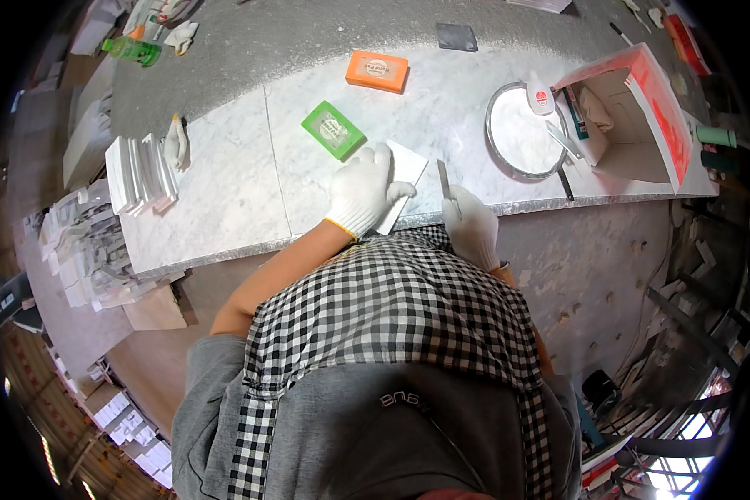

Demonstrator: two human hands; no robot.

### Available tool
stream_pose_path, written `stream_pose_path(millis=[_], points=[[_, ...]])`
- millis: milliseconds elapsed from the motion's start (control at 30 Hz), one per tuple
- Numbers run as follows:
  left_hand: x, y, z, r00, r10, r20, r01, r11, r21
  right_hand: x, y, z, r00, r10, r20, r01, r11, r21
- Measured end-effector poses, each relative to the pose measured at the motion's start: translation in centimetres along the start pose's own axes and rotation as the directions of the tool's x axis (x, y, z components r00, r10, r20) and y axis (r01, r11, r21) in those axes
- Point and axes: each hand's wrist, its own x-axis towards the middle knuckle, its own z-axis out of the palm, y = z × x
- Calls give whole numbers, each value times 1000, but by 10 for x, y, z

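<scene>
Both my hands wear white knit gloves. My left hand (362, 192) lies over a narrow white slab (408, 165) at the table's front edge, with its fingers along the left side and its thumb reaching across to the right side. Just right of the slab and apart from it, my right hand (472, 227) is closed around a thin, flat metal blade (443, 178), which points up and away from me. The blade's lower end is hidden in the glove. A green box-shaped block (333, 131) sits just beyond my left fingers, and an orange one (377, 72) lies farther back.
On the right stand a round tub of white powder (521, 137), with a white bottle (540, 95) at its rim, and an open red-and-white carton (642, 125). Several white slabs (137, 177) stand in a row at left. A dark square sheet (457, 37) lies far back.
</scene>
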Motion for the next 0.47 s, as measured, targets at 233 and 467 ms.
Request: stream_pose_path(millis=[233, 467], points=[[10, 3, -1, 994, -102, 32, 106, 987, -125, 23, -22, 24, 992, 115, -58, -96, 959, 267], [15, 4, 8, 997, -83, -5, 80, 973, -216, 34, -22, 33, 991, 113, -70, -92, 963, 253]])
